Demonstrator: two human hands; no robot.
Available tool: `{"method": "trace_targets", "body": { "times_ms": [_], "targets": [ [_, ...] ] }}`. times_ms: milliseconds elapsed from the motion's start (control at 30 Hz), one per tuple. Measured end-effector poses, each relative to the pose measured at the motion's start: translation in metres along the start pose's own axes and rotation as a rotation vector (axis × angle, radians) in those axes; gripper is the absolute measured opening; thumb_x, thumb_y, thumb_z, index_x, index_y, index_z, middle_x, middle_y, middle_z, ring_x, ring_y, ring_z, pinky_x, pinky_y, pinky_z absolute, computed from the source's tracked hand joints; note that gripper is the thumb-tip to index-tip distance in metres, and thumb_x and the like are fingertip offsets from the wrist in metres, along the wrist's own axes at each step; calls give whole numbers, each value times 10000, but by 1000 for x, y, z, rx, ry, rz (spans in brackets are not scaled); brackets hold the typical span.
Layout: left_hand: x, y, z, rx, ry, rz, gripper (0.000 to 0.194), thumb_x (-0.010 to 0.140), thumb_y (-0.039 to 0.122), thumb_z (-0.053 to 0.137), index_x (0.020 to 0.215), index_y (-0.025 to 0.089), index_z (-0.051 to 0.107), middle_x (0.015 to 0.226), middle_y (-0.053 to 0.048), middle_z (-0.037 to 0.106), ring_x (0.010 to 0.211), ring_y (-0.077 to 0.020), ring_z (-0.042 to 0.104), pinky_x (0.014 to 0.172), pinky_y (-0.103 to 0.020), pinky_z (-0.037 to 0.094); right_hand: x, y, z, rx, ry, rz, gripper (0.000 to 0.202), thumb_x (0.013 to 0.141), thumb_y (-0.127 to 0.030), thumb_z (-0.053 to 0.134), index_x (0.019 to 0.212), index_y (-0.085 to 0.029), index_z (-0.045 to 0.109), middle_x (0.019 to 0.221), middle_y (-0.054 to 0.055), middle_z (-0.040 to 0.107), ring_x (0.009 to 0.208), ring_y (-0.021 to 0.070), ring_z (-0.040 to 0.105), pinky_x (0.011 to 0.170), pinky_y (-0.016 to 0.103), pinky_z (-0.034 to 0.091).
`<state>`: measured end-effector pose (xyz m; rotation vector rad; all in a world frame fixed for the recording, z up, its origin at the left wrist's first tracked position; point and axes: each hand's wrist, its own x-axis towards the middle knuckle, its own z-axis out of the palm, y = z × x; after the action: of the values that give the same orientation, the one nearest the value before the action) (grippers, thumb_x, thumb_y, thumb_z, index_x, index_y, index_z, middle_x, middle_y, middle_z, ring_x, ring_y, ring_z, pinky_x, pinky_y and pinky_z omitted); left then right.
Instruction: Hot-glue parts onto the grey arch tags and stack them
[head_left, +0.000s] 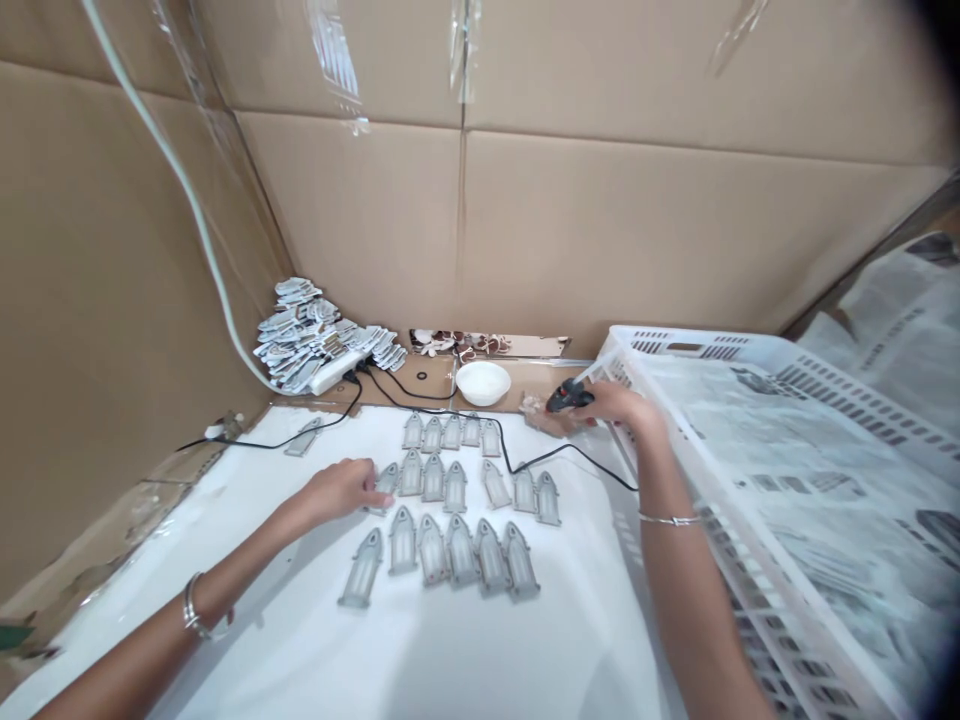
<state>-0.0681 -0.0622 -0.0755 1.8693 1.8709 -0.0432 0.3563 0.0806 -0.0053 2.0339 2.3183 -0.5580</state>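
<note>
My left hand is closed at the left end of the middle row, thumb and fingers on a small grey arch-shaped plastic piece that it partly covers. My right hand grips a black hot glue gun with a whitish glue stick jutting from its back. The gun's nose is over a brown scrap at the back of the white surface. Several more grey arch-shaped pieces lie in rough rows between my hands, and one lone piece sits farther left.
A heap of small flat pieces fills the back left corner beside a white power strip. A white bowl stands at the back. Black cable crosses behind the pieces. A white plastic crate with printed sheeting stands right; cardboard walls enclose the back.
</note>
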Motion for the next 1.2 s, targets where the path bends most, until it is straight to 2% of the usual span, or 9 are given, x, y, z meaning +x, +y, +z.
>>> {"method": "trace_targets", "body": {
  "times_ms": [133,267,367,467,567,667,767,967,1200],
  "targets": [
    [20,-12,-1,-152,-93,15,449,579,629,683,675,203,576,666,-32,641,697,-240,608,586,-272,366,0,-4,0,37,-129,48,183,707,-338,702,784,-172,690,695,46,710,586,174,622,474,247,388],
    [26,-18,-13,-319,-188,39,519,536,679,690,594,209,479,507,19,529,526,-184,548,514,-257,367,-6,-1,-7,-37,10,65,198,684,-315,720,814,-165,719,718,68,718,688,212,645,544,257,401],
    [30,-12,-33,-445,-37,27,572,518,701,723,635,214,449,527,22,549,501,-190,580,436,-250,385,-16,-8,-14,-8,199,-43,212,739,-313,686,901,-184,733,849,66,753,794,224,654,600,249,406],
    [35,15,-62,-710,189,112,583,541,666,787,737,203,492,594,9,612,545,-196,643,446,-255,471,-29,-28,-19,62,428,-165,216,821,-380,619,830,-185,712,825,62,744,768,221,645,602,253,385],
    [34,61,-85,-977,363,220,623,573,581,848,968,196,558,666,0,684,573,-196,688,512,-268,546,-41,-55,-17,176,552,-270,307,873,-476,557,783,-206,673,766,47,712,713,208,623,579,253,354],
    [28,105,-97,-1090,416,381,610,622,535,847,1041,183,578,751,-28,733,637,-209,729,505,-243,554,-51,-78,-11,248,654,-419,263,876,-442,572,765,-212,631,767,37,693,700,184,591,599,254,354],
    [21,131,-97,-1102,449,479,574,685,487,824,1097,166,587,855,-66,762,696,-227,751,497,-238,569,-60,-92,-5,266,746,-574,140,861,-312,585,776,-209,626,775,25,676,720,166,575,640,259,368],
    [15,139,-90,-1148,344,529,599,744,418,790,1233,171,549,995,-106,766,764,-258,771,532,-261,613,-71,-101,-3,241,729,-695,153,858,-216,548,926,-231,684,851,16,702,813,173,584,690,269,388],
    [15,144,-88,-1150,337,563,557,757,388,775,1217,168,550,963,-104,760,740,-257,769,508,-257,607,-68,-100,-3,148,794,-651,137,855,-223,524,750,-208,611,704,16,628,696,161,517,596,263,310]
  ]
}}
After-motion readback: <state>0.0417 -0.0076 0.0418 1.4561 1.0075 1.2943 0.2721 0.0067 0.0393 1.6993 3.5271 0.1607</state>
